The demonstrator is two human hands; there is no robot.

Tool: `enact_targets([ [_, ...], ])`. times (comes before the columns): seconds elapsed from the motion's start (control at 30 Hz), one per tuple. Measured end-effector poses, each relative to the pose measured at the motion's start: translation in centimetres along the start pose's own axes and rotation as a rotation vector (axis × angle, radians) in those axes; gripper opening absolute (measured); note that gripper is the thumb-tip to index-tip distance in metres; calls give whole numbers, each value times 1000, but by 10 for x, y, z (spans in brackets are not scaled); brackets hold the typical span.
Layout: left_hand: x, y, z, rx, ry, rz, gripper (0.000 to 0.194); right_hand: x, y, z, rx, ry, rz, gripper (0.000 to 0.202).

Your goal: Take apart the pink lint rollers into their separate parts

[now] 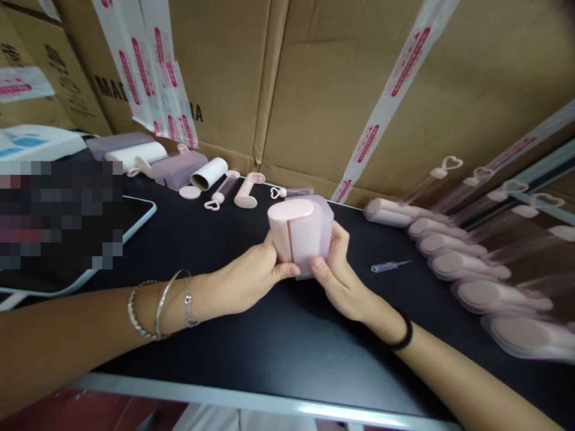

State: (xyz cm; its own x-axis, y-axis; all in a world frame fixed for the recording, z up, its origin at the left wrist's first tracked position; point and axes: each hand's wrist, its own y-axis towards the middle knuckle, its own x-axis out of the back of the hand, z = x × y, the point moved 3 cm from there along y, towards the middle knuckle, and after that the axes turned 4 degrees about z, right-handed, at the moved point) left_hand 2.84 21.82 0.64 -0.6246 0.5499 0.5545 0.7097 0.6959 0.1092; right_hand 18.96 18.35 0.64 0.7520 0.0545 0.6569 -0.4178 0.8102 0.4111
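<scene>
Above the black tabletop I hold a pale pink plastic case (294, 239) with rounded ends, partly inside a translucent lilac cover (326, 218). My left hand (251, 272) grips its left side, thumb across the lower front. From the right, my right hand (339, 272) is closed round the cover, its thumb pressed on the front; the fingers behind are partly hidden. Just beyond lies a clear stick with a heart-shaped end (296, 192). A small screwdriver with a clear handle (385, 266) rests to the right of my right hand.
Several similar pink cases with heart-ended handles (471, 263) line the right side. At the back left lie a white roll (211, 173), lilac covers (179, 167) and a pink bracket (249, 191). A tablet-like device (135, 215) sits left. Cardboard boxes (314, 90) stand behind.
</scene>
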Motion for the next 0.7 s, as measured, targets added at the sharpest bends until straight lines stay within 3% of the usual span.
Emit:
enact_targets([
  [0.13, 1, -3, -7, -158, 75, 24, 65, -7, -4, 3, -36, 73, 91, 55],
  [0.2, 0, -3, -7, -154, 82, 52, 77, -7, -3, 3, -45, 115, 90, 59],
  [0.3, 0, -1, -5, -49, 60, 86, 84, -6, 1, -3, -153, 299, 23, 58],
  [0.47, 1, 4, -3, 9, -119, 132, 84, -12, 5, -13, -513, 827, -134, 45],
  [0.7, 4, 7, -2, -92, -190, 190, 95, -12, 4, -6, -632, 951, -176, 47],
])
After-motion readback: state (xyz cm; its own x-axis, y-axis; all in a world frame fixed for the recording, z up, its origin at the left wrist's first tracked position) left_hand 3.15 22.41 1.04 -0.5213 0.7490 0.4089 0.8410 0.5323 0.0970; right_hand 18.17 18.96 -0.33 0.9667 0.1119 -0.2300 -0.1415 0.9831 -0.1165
